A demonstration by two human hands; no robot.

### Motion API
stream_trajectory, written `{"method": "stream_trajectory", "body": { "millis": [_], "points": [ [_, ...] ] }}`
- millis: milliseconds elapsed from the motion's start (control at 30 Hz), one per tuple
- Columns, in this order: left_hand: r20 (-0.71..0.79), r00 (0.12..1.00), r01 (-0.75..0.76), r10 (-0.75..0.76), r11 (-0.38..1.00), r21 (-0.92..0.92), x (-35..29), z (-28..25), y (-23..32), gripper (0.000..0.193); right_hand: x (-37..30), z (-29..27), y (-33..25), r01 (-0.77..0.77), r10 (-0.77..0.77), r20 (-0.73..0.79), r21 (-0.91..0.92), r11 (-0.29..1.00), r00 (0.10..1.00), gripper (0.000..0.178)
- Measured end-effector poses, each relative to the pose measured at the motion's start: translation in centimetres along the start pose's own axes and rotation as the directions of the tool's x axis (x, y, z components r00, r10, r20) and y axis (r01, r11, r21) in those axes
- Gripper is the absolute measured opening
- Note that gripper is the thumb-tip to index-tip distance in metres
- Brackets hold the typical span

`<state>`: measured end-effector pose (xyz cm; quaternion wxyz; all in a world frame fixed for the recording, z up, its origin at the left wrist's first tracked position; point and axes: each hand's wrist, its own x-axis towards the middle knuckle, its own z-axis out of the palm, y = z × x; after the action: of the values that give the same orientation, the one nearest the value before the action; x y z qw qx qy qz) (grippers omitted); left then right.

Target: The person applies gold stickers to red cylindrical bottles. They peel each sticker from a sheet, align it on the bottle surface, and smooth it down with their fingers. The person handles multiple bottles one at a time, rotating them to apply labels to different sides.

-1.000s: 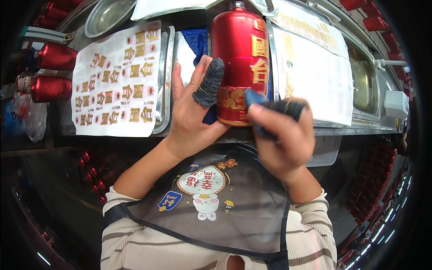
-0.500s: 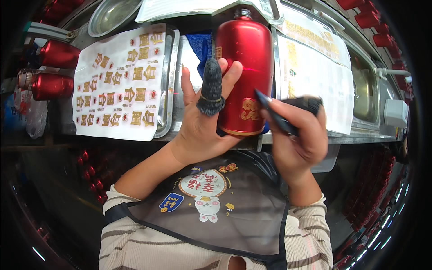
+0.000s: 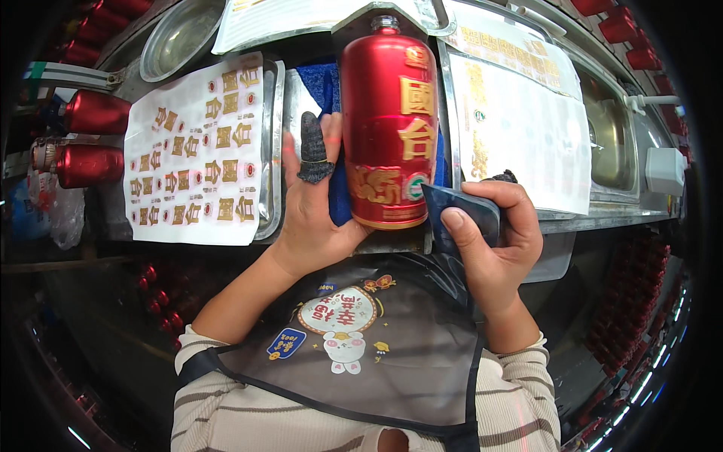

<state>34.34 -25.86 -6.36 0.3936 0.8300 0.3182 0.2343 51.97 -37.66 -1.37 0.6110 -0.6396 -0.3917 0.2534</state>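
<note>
A glossy red bottle (image 3: pixel 376 98) with raised gold characters and a gold emblem lies in front of me, its neck pointing away. Near its base is a small round green-and-white mark (image 3: pixel 415 188). My left hand (image 3: pixel 312 218) rests along the bottle's left side with its fingers stretched out; one finger wears a dark knitted finger cover (image 3: pixel 313 147). In my right hand (image 3: pixel 501 241) I grip a flat dark blue scraper (image 3: pixel 468 215) between thumb and fingers. The scraper's pointed corner is at the bottle's lower right side, by the green mark. Blue cloth (image 3: pixel 339 184) shows beneath the bottle.
To the left, a sheet of gold character stickers (image 3: pixel 192 151) covers a metal tray (image 3: pixel 273 151). Another sticker sheet (image 3: pixel 527 143) lies right, beside a sink (image 3: pixel 614 143). Red bottles (image 3: pixel 90 166) lie far left; a metal bowl (image 3: pixel 181 41) sits behind.
The bottle has rolled, so the large gold characters and green mark now face up. It sits slightly further left. My left hand has shifted left; the scraper has turned flatter and dropped lower.
</note>
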Motion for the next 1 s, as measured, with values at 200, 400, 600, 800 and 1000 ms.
{"method": "stream_trajectory", "body": {
  "millis": [200, 400, 600, 800, 1000],
  "points": [
    [-0.149, 0.918, -0.29, 0.368, 0.878, 0.382, 1.4, 1.1, 1.1, 0.12, 1.4, 2.6, 0.3, 0.198, -0.184, 0.082, -0.249, 0.948, 0.98, 0.019],
    [0.023, 1.0, -0.001, -0.002, 0.992, 0.126, 0.3, 0.0, 0.5, 0.102, 1.6, -1.0, 3.8, -0.171, 0.172, -0.029, 0.04, 0.985, 0.985, 0.015],
    [0.043, 0.996, -0.087, 0.078, 0.959, 0.27, 0.9, -0.3, 0.6, 0.074, 1.0, 0.5, 2.9, -0.232, 0.236, -0.025, 0.113, 0.966, 0.971, 0.016],
    [0.004, 0.993, -0.111, 0.115, 0.955, 0.275, 0.6, -0.2, 0.0, 0.096, 0.2, 0.6, 1.2, -0.034, 0.034, 0.025, 0.015, 0.999, 0.999, 0.015],
    [-0.088, 0.968, -0.222, 0.235, 0.966, 0.134, 0.3, -3.4, 1.7, 0.11, 1.8, -1.5, 2.9, -0.227, 0.254, -0.113, 0.209, 0.951, 0.961, 0.018]
  ]
}}
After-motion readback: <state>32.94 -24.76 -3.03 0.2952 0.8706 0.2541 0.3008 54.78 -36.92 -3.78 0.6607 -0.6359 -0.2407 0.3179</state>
